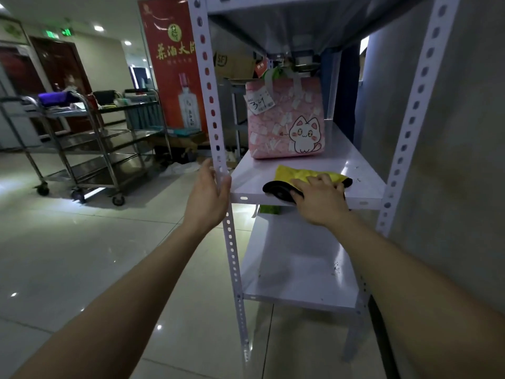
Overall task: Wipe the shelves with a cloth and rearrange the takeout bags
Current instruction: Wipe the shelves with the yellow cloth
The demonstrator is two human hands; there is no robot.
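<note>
— Hands first: what are yours doing?

— My left hand (207,195) grips the front left upright (211,105) of the rack, thumb on one side of the post and the other fingers round the far side. My right hand (321,202) lies palm down on the cloth (303,173), fingers (325,179) spread and only slightly bent, pressing it rather than pinching it. Under that forearm is the lower shelf (297,269), white with a few dark specks.

— And the cloth itself?

— Yellow with a black edge, bunched at the front lip of the middle shelf (360,170); the black end sticks out to the left of my hand.

— Any takeout bag?

— One, on the same shelf: a pink bag (285,124) with a cartoon cat, upright at the back, apart from the cloth. A paper slip (258,101) with handwritten numbers hangs on its upper left corner.

— Further off?

— A cardboard box (235,64) shows behind the rack, above the bag. To the left, a red banner (169,64) with a bottle on it, and beyond that steel trolleys (90,143) on the tiled floor, with things piled on top that I cannot make out.
</note>
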